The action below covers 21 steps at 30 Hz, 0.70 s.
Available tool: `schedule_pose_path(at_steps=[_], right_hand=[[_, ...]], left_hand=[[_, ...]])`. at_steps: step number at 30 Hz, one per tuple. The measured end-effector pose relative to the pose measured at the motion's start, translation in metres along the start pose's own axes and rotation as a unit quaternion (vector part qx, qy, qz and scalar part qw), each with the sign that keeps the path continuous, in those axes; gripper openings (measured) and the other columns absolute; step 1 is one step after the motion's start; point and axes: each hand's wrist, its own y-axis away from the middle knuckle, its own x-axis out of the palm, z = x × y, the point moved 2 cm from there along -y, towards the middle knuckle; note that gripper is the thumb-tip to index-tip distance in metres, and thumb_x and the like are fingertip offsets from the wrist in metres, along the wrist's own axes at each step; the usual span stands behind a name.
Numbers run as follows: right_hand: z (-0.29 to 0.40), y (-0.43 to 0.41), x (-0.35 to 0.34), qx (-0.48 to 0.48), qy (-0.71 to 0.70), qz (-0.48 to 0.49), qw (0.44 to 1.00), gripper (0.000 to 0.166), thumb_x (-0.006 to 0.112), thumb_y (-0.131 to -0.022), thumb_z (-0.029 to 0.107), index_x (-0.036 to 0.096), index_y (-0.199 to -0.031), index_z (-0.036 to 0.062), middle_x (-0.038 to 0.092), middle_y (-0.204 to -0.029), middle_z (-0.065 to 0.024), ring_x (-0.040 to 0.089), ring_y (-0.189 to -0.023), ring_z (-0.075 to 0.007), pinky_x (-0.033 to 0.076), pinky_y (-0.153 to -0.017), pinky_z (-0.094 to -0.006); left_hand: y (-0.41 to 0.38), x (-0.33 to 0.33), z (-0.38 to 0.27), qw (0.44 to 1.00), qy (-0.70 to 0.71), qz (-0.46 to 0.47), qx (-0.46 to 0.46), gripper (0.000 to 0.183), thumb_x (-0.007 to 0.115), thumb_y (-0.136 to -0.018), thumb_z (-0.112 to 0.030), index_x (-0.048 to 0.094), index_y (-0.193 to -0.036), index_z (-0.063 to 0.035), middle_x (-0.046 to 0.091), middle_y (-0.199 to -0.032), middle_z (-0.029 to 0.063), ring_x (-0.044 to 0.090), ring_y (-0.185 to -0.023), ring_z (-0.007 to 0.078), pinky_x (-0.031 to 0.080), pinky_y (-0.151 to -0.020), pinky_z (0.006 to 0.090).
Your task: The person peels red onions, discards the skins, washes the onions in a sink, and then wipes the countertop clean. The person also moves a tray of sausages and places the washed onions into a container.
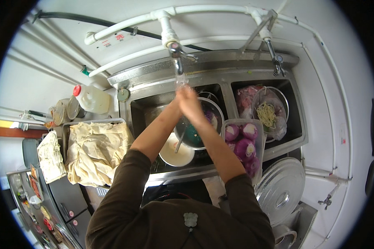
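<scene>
My left hand [179, 96] and my right hand [190, 103] are pressed together under a metal faucet [178, 64]. Water runs from its spout onto them. Both hands are blurred and overlap, so whether anything is between them is hidden. Beneath them, in the left sink basin [140, 112], sits a metal bowl [219, 113] with a green item and purple onion pieces in it. A white bowl [182, 158] of pale liquid stands beside it, and a handle [179, 142] crosses its rim.
Peeled purple onions [245, 149] fill a plastic container [259, 130] on the sink's right side. The right basin holds a strainer [287, 101] with pale shreds [267, 114] and bagged meat [247, 98]. At left stand a cloth-covered tray [96, 152] and a plastic jug [95, 99]; a round lid [280, 186] leans at right.
</scene>
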Motion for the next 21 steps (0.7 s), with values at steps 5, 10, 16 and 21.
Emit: schedule_pose_path(at_steps=[5, 10, 16, 21], right_hand=[[-0.043, -0.030, 0.016, 0.108, 0.272, -0.109, 0.950, 0.052, 0.044, -0.093, 0.044, 0.060, -0.124, 0.0058, 0.062, -0.122, -0.0179, 0.055, -0.116, -0.0433, 0.041, -0.104, -0.0479], [-0.032, 0.001, 0.053, 0.182, 0.259, -0.004, 0.949, 0.049, 0.040, -0.096, 0.039, 0.059, -0.122, 0.0023, 0.059, -0.125, -0.0251, 0.055, -0.116, -0.0433, 0.040, -0.103, -0.0502], [-0.057, 0.043, 0.014, -0.023, -0.021, 0.100, 0.995, 0.049, 0.057, -0.093, 0.030, 0.052, -0.134, 0.0020, 0.059, -0.125, -0.0248, 0.055, -0.119, -0.0388, 0.042, -0.102, -0.0433], [0.085, 0.040, -0.055, -0.193, 0.088, -0.020, 0.977, 0.055, 0.055, -0.088, -0.003, 0.042, -0.141, 0.0050, 0.054, -0.132, -0.0192, 0.061, -0.111, -0.0200, 0.051, -0.087, -0.0306]], left_hand=[[0.009, -0.032, 0.011, 0.995, 0.084, 0.046, -0.022, 0.049, 0.047, -0.095, -0.051, 0.058, -0.122, -0.0122, 0.061, -0.125, 0.0124, 0.056, -0.118, 0.0292, 0.042, -0.103, 0.0461], [0.013, -0.083, 0.015, 0.988, 0.076, -0.035, 0.133, 0.053, 0.034, -0.098, -0.050, 0.050, -0.134, -0.0144, 0.053, -0.136, 0.0057, 0.049, -0.121, 0.0276, 0.041, -0.100, 0.0441], [-0.012, -0.060, -0.004, 0.989, -0.005, -0.134, 0.070, 0.046, 0.035, -0.099, -0.045, 0.052, -0.123, -0.0097, 0.058, -0.116, 0.0136, 0.054, -0.107, 0.0303, 0.048, -0.088, 0.0484], [-0.041, -0.074, -0.004, 0.997, 0.067, 0.027, 0.028, 0.041, 0.038, -0.099, -0.035, 0.050, -0.129, -0.0101, 0.053, -0.129, 0.0166, 0.050, -0.121, 0.0326, 0.039, -0.103, 0.0567]])
